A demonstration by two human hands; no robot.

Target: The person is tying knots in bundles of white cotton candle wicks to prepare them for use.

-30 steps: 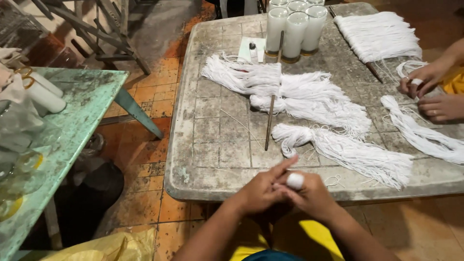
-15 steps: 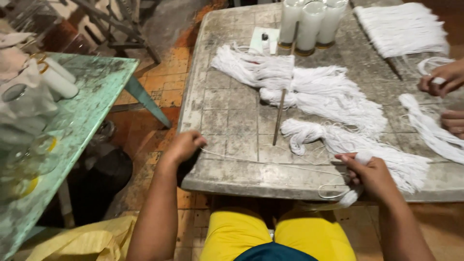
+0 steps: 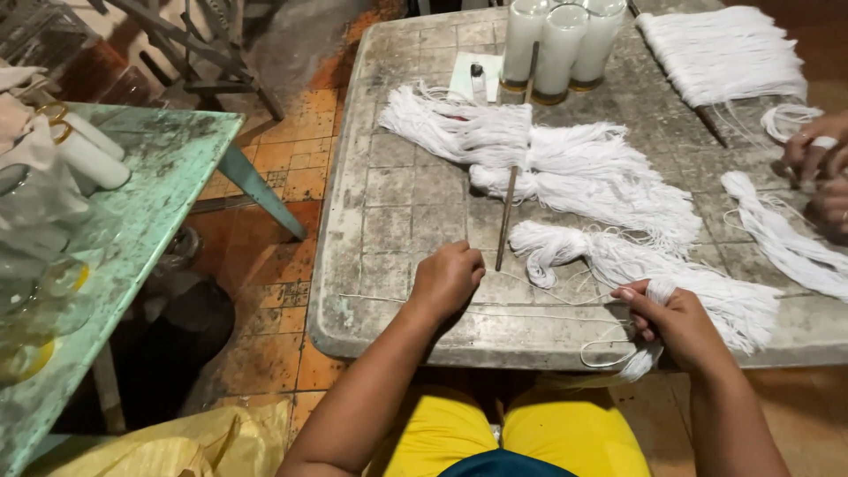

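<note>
My right hand (image 3: 676,322) has its grip closed on a small bundle of white string (image 3: 649,296) at the bench (image 3: 389,221) edge. My left hand (image 3: 446,278), a closed fist, pulls a single strand (image 3: 530,315) taut; I should keep it straight and low, near the thin stick (image 3: 508,216).
</note>
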